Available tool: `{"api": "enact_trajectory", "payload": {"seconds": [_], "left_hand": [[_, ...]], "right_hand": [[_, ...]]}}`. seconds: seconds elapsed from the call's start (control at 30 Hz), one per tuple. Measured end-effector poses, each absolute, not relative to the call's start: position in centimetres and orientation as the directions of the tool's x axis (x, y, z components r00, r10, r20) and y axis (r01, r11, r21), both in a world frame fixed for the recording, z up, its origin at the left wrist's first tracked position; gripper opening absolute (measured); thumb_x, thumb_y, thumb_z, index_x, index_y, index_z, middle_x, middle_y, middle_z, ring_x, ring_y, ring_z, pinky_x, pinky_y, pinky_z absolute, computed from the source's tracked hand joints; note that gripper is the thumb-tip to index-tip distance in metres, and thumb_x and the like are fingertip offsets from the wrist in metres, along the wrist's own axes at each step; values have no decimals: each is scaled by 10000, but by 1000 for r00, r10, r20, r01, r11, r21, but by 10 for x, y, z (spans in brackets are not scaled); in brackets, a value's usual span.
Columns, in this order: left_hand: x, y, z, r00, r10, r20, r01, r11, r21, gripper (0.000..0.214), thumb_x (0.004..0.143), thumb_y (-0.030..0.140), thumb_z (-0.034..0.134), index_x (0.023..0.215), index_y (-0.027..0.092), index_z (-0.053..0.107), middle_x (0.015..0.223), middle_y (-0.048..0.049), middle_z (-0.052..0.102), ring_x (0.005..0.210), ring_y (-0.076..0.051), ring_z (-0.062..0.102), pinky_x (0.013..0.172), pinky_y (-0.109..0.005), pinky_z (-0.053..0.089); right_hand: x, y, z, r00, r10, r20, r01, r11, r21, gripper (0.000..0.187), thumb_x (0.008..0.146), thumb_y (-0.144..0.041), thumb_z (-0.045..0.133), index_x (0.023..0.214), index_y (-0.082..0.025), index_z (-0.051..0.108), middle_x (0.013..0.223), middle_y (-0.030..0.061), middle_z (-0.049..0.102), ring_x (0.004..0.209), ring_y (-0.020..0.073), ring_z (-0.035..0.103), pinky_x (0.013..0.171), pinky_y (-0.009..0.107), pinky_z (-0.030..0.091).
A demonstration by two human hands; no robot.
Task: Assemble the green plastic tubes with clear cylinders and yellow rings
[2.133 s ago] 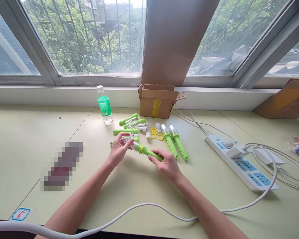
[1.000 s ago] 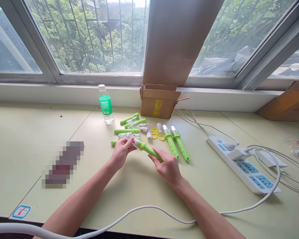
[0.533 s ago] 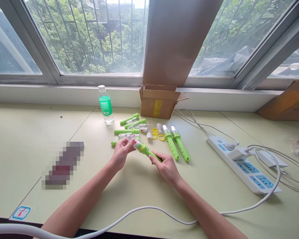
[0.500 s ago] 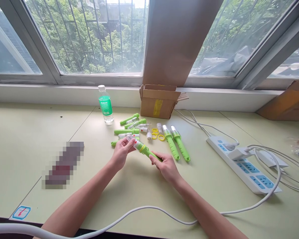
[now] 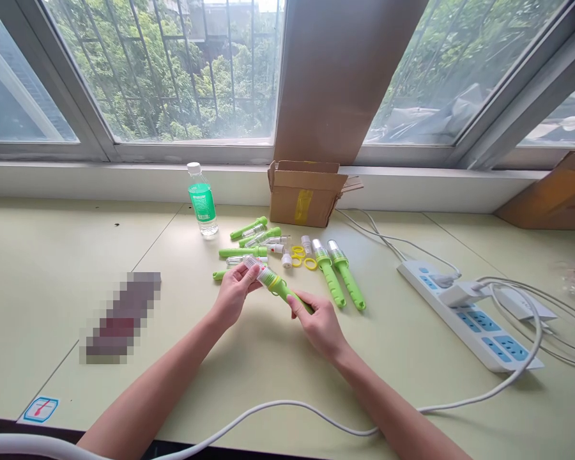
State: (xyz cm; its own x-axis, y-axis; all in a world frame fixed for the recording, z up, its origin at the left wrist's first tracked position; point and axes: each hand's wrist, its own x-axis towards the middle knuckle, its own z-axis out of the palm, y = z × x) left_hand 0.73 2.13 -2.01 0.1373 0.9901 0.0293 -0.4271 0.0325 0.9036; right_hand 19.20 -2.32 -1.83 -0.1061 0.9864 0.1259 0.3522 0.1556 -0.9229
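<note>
Both my hands hold one light stick (image 5: 276,285), tilted above the table, with a green handle, a yellow ring and a clear tube. My left hand (image 5: 234,292) is closed, its fingers pinching the clear tube at the upper left end. The green handle's lower end sits in my closed right hand (image 5: 321,321), the thumb lying along it. Something red shows inside the tube near my left fingertips. Two similar light sticks (image 5: 347,275) lie just beyond my right hand. Behind my left hand are several green handles (image 5: 242,253) and clear tubes, partly covered by it.
Yellow rings (image 5: 310,264) and white-capped pieces (image 5: 286,260) lie mid-table. A water bottle (image 5: 202,203) and an open cardboard box (image 5: 306,198) stand by the window. At right is a power strip (image 5: 469,319); its white cable (image 5: 287,402) crosses the table's front.
My right thumb has shifted slightly on the green handle. Both hands keep their hold on the light stick, in nearly the same place.
</note>
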Motion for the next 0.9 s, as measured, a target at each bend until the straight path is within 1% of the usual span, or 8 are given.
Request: {"api": "enact_trajectory", "payload": {"seconds": [0.1, 0.17, 0.33, 0.5, 0.6, 0.7, 0.8, 0.9], "left_hand": [[7, 21, -19, 160, 987, -3, -432, 73, 899, 342, 792, 382, 663, 1039, 146, 645, 1048, -97, 665, 978, -219, 636, 957, -414, 473], [8, 20, -18, 175, 984, -25, -437, 100, 894, 343, 800, 387, 653, 1043, 145, 643, 1044, -98, 670, 984, -226, 641, 957, -416, 472], [10, 19, -18, 134, 990, -52, -492, 112, 864, 360, 784, 397, 668, 1025, 131, 645, 996, -100, 689, 942, -219, 657, 929, -410, 486], [9, 19, -12, 124, 991, -54, -501, 110, 858, 338, 718, 382, 733, 913, 115, 664, 950, -106, 705, 899, -223, 667, 896, -393, 496], [8, 18, -9, 127, 991, -52, -489, 108, 866, 334, 717, 378, 733, 911, 115, 665, 949, -107, 705, 881, -220, 665, 862, -383, 505], [8, 17, -10, 124, 991, -41, -472, 96, 877, 319, 732, 377, 720, 905, 114, 663, 944, -106, 700, 855, -211, 662, 825, -368, 515], [8, 17, -12, 120, 992, -32, -453, 84, 888, 326, 733, 386, 717, 902, 113, 659, 910, -103, 699, 827, -207, 661, 791, -359, 521], [8, 17, -12, 118, 993, -22, -434, 72, 898, 329, 733, 392, 716, 900, 115, 658, 883, -101, 701, 808, -209, 662, 747, -344, 525]], "right_hand": [[189, -23, -27, -69, 961, 267, 453, 269, -850, 287, 869, -395, 530, 950, -175, 696, 741, 37, 636, 679, 167, 560, 612, 251, 416], [190, -21, -34, -43, 929, 369, 565, 327, -758, 285, 864, -359, 545, 1025, -176, 693, 780, 53, 649, 683, 173, 573, 622, 255, 426], [193, -19, -43, -99, 823, 559, 765, 422, -486, 291, 879, -297, 530, 1104, -179, 672, 788, 70, 655, 625, 159, 564, 559, 244, 394], [193, -23, -39, -203, 797, 568, 779, 483, -400, 299, 902, -282, 494, 1124, -150, 644, 752, 71, 658, 592, 156, 552, 539, 251, 359], [191, -26, -35, -201, 820, 536, 749, 482, -455, 290, 898, -278, 490, 1099, -134, 641, 726, 67, 635, 584, 159, 523, 546, 261, 348], [188, -30, -29, -163, 891, 423, 656, 419, -628, 241, 891, -295, 491, 994, -151, 655, 675, 37, 576, 565, 148, 464, 535, 262, 327], [186, -31, -24, -145, 958, 249, 490, 288, -823, 239, 883, -363, 503, 853, -171, 643, 612, 3, 487, 544, 131, 394, 507, 257, 283], [187, -28, -21, -194, 979, 65, 264, 116, -958, 326, 862, -444, 518, 695, -170, 576, 573, -20, 423, 499, 102, 335, 473, 247, 241]]}}
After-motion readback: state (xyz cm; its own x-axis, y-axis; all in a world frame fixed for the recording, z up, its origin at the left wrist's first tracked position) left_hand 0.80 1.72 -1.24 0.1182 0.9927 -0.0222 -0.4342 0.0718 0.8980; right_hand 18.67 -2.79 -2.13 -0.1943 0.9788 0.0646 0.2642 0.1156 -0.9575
